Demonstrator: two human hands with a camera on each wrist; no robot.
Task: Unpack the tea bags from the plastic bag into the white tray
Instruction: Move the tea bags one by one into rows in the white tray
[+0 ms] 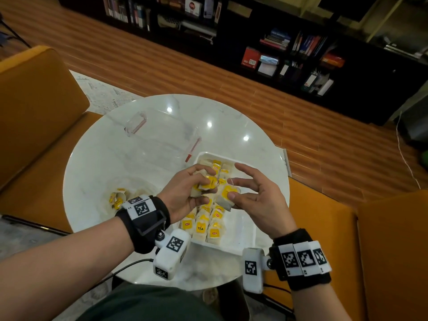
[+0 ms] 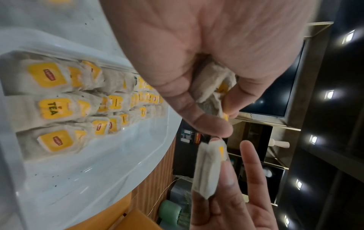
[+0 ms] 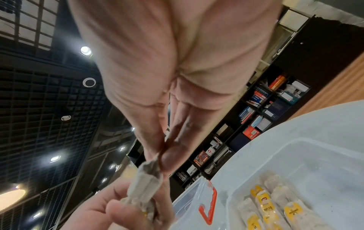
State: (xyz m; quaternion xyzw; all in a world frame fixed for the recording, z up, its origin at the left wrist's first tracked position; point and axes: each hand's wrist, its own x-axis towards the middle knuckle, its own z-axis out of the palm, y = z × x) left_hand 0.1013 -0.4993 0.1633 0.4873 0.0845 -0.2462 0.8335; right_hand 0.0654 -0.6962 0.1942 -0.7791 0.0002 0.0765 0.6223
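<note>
Above the white tray (image 1: 243, 237) my left hand (image 1: 205, 190) grips a small bundle of tea bags (image 1: 209, 183) with yellow tags. Close beside it, my right hand (image 1: 229, 188) pinches a single tea bag (image 1: 222, 201) with its thumb, the other fingers spread. The left wrist view shows the bundle (image 2: 214, 87) in my curled fingers and the single bag (image 2: 206, 168) below it. Several tea bags (image 1: 201, 225) lie in rows in the tray. The clear plastic bag (image 1: 139, 186) lies on the table's left with a few tea bags (image 1: 117, 198) inside.
A clear lid with red clips (image 1: 162, 135) lies on the round white marble table (image 1: 231, 121) behind the tray. Orange chairs (image 1: 34, 107) stand left and right. The tray's right side (image 1: 240, 223) holds no bags. Dark bookshelves (image 1: 289, 49) line the far wall.
</note>
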